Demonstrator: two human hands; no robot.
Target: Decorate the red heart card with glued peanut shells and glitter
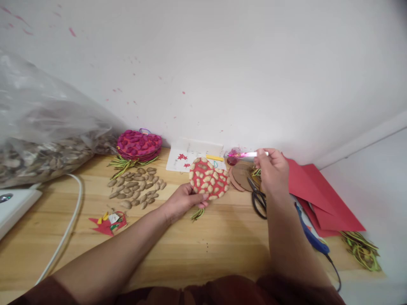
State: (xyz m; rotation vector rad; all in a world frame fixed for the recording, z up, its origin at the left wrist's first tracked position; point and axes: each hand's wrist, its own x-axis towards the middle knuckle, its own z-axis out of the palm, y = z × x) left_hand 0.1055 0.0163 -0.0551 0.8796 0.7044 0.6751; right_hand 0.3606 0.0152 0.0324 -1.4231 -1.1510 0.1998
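Observation:
My left hand point(182, 202) grips the lower edge of a red heart-shaped piece point(208, 181) covered with pale, unpainted peanuts. A blue loop shows at its top and a green-yellow tassel point(197, 214) hangs below. My right hand point(272, 171) is closed around a white-handled paintbrush point(252, 155). The brush's tip is wet with bright pink paint, close to a small container of magenta paint point(233, 160) by the wall. Open space separates the brush from the heart.
Left are magenta peanut-covered pieces point(139, 145), loose peanuts point(136, 186), a plastic peanut bag point(47, 123), paper scraps point(108, 224) and a white cable point(71, 224). Right are black-handled scissors point(259, 203), red sheets point(314, 192), a blue corded tool point(310, 237) and green strands point(361, 250). Behind stands white paper point(174, 159).

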